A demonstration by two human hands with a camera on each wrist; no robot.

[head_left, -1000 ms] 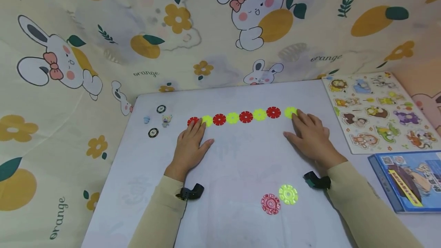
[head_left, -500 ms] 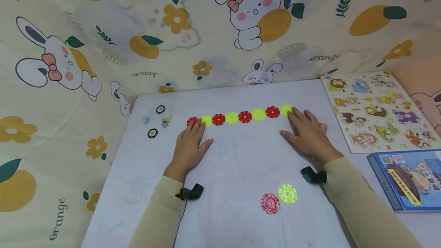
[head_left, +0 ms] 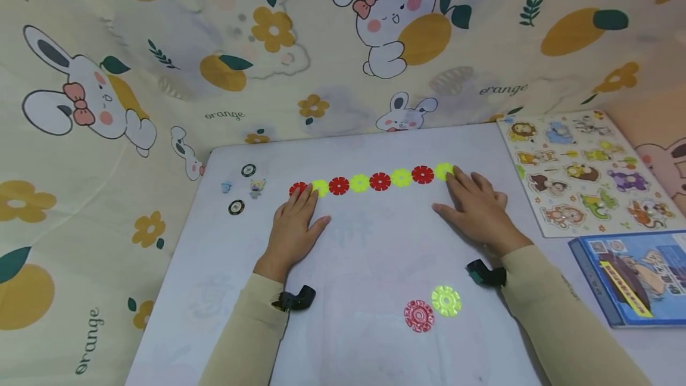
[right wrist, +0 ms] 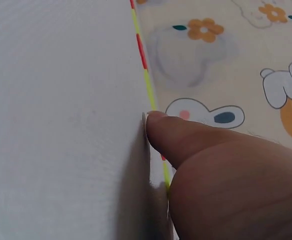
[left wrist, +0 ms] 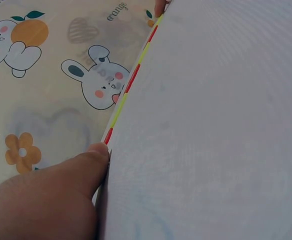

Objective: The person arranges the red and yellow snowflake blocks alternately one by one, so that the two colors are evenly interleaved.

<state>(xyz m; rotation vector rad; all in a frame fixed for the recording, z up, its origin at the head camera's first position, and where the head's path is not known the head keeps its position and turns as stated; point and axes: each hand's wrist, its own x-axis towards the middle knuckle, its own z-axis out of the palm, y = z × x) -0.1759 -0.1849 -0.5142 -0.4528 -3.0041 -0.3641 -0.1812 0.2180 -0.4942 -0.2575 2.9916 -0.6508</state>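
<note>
A slightly slanting row of notched plastic discs, alternating red and yellow-green, lies toward the back of the white table [head_left: 364,255]. My left hand [head_left: 292,228] rests flat at the row's left end, fingertips over the end red disc [head_left: 296,187] and touching the yellow-green disc [head_left: 321,188] beside it. At the other end, my right hand [head_left: 479,210] has its fingertips on the last yellow-green disc [head_left: 442,171], which sits against a red disc [head_left: 423,174]. Both thumbs are spread away from the fingers. Nearer the front lie a loose red disc [head_left: 418,316] and a loose yellow-green disc [head_left: 446,301].
Two round black tokens [head_left: 236,207], a small figure [head_left: 256,188] and a tiny blue piece [head_left: 226,186] lie at the back left. On the right are an animal puzzle board [head_left: 600,186] and a blue box [head_left: 638,279]. A rabbit-print cloth [head_left: 321,46] hangs behind.
My right hand has slid the end yellow-green disc left, closing the gap to the red disc beside it. The left hand has stayed in place.
</note>
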